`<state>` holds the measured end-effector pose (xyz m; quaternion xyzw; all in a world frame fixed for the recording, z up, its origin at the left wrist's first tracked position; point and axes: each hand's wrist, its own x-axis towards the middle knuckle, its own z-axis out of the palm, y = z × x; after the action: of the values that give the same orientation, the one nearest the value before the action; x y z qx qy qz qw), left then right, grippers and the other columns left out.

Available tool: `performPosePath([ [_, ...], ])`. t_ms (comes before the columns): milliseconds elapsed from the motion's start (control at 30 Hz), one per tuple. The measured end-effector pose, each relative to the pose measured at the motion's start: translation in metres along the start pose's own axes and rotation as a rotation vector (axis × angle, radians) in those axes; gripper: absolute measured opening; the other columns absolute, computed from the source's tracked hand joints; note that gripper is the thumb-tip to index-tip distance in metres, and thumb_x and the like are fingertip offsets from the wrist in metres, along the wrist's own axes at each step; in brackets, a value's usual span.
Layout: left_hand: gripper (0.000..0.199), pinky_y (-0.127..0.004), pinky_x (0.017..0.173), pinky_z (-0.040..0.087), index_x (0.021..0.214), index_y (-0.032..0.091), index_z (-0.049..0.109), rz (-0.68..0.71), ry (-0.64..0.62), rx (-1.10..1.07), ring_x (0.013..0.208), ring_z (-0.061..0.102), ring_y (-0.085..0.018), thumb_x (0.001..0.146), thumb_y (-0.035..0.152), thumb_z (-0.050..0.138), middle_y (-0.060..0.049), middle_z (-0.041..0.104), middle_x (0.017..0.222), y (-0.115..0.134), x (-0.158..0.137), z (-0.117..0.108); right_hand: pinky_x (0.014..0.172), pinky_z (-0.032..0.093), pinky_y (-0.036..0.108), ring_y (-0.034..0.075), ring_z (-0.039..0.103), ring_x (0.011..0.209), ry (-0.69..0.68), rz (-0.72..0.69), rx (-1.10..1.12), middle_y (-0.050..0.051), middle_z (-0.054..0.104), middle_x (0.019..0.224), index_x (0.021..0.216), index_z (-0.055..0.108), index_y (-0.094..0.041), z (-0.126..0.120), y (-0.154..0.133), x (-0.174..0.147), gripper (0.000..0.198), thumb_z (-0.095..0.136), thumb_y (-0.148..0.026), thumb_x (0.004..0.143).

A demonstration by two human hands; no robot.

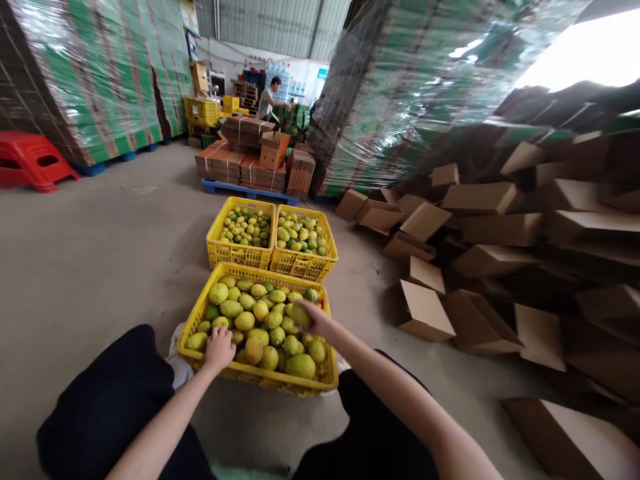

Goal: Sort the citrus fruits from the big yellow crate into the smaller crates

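A yellow plastic crate (pixel 200 303) full of yellow-green lemons (pixel 245 321) stands on the floor between my knees. My left hand (pixel 220 348) reaches over its near left side, fingers bent down around a lemon that is mostly hidden beneath them. At the right side of the same crate, my right hand (pixel 315 319) is closed on a greenish lemon (pixel 301 315), held just above the others; this hand is slightly blurred. Sizes and colours vary among the fruit, from deep green to yellow.
Two more yellow crates, a left one (pixel 240 255) and a right one (pixel 300 267), hold lemons just beyond. Open cardboard boxes (pixel 425 313) lie heaped on the right. Flattened cartons sit on a blue pallet (pixel 250 192). A red stool (pixel 33 160) stands left; a person (pixel 267 100) works behind.
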<state>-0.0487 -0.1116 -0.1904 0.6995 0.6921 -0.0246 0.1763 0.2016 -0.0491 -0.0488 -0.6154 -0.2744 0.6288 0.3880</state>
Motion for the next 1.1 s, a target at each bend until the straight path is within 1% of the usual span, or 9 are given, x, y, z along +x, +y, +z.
performPosePath([
  [67,0.032,-0.041,0.098,0.044,0.112,0.014,0.068,-0.005,0.003,-0.003,0.128,0.045,-0.031,0.089,0.018,0.045,-0.015,0.059,0.131,0.0,0.0,0.001,0.083,0.057,0.039,0.019,0.066,0.098,0.09,-0.06,-0.05,0.008,0.064,0.117,0.122,0.06,-0.015,-0.007,-0.063,0.032,0.032,0.057,-0.036,0.097],
  [133,0.032,-0.041,0.097,0.044,0.11,0.016,0.069,-0.016,0.002,-0.013,0.127,0.046,-0.03,0.089,0.018,0.045,-0.014,0.059,0.13,0.0,0.0,0.002,0.08,0.057,0.038,0.02,0.066,0.096,0.168,-0.127,-0.119,0.009,0.064,0.115,0.126,0.057,-0.014,-0.018,-0.116,0.057,0.037,0.049,-0.04,0.1],
  [233,0.03,-0.039,0.096,0.045,0.107,0.018,0.069,-0.038,0.006,-0.03,0.126,0.047,-0.029,0.088,0.016,0.046,-0.012,0.061,0.128,0.001,0.001,0.004,0.069,0.056,0.032,0.018,0.064,0.082,0.301,-0.21,-0.257,0.008,0.067,0.1,0.118,0.061,-0.017,-0.042,-0.145,0.067,0.031,0.056,-0.034,0.093],
  [400,0.028,-0.042,0.097,0.046,0.103,0.018,0.07,-0.091,0.037,-0.018,0.123,0.051,-0.03,0.086,0.016,0.048,-0.012,0.062,0.122,0.003,0.004,0.005,0.06,0.051,0.032,0.017,0.06,0.063,0.321,-0.265,-0.432,0.006,0.066,0.07,0.074,0.069,-0.016,-0.085,-0.081,0.015,0.005,0.07,-0.02,0.072],
  [600,0.036,-0.045,0.094,0.049,0.118,0.019,0.064,-0.101,0.041,-0.006,0.124,0.05,-0.033,0.086,0.017,0.05,-0.015,0.058,0.128,0.004,-0.002,-0.004,0.068,0.054,0.033,0.021,0.067,0.075,0.242,-0.49,-0.436,0.007,0.074,0.084,0.082,0.072,-0.02,-0.111,0.017,-0.082,0.027,0.075,-0.042,0.067],
  [700,0.045,-0.045,0.097,0.047,0.132,0.012,0.054,-0.16,0.074,-0.013,0.124,0.051,-0.033,0.089,0.018,0.043,-0.019,0.051,0.137,0.007,-0.011,-0.006,0.073,0.056,0.034,0.022,0.069,0.081,0.219,-0.583,-0.326,0.008,0.075,0.092,0.089,0.072,-0.021,-0.099,0.059,-0.119,0.035,0.074,-0.05,0.071],
  [800,0.047,-0.047,0.106,0.039,0.135,0.007,0.051,-0.253,0.094,-0.011,0.124,0.053,-0.035,0.091,0.021,0.039,-0.024,0.05,0.138,0.008,-0.022,-0.007,0.076,0.057,0.034,0.022,0.07,0.084,0.196,-0.557,-0.178,0.007,0.075,0.095,0.092,0.071,-0.022,-0.078,0.097,-0.14,0.032,0.077,-0.046,0.072],
  [933,0.054,-0.056,0.117,0.018,0.141,0.006,0.048,-0.307,0.038,-0.018,0.126,0.053,-0.038,0.093,0.03,0.043,-0.025,0.063,0.126,0.007,-0.032,-0.007,0.079,0.057,0.036,0.022,0.07,0.081,0.113,-0.452,-0.074,0.005,0.074,0.09,0.09,0.071,-0.022,-0.052,0.132,-0.148,0.029,0.078,-0.043,0.071],
  [1100,0.046,-0.055,0.119,0.011,0.124,0.006,0.063,-0.3,-0.024,-0.038,0.126,0.052,-0.037,0.094,0.034,0.044,-0.024,0.067,0.122,0.0,-0.035,-0.013,0.082,0.056,0.038,0.024,0.069,0.085,0.02,-0.385,-0.109,0.005,0.074,0.089,0.088,0.069,-0.022,-0.03,0.148,-0.14,0.03,0.076,-0.046,0.071],
])
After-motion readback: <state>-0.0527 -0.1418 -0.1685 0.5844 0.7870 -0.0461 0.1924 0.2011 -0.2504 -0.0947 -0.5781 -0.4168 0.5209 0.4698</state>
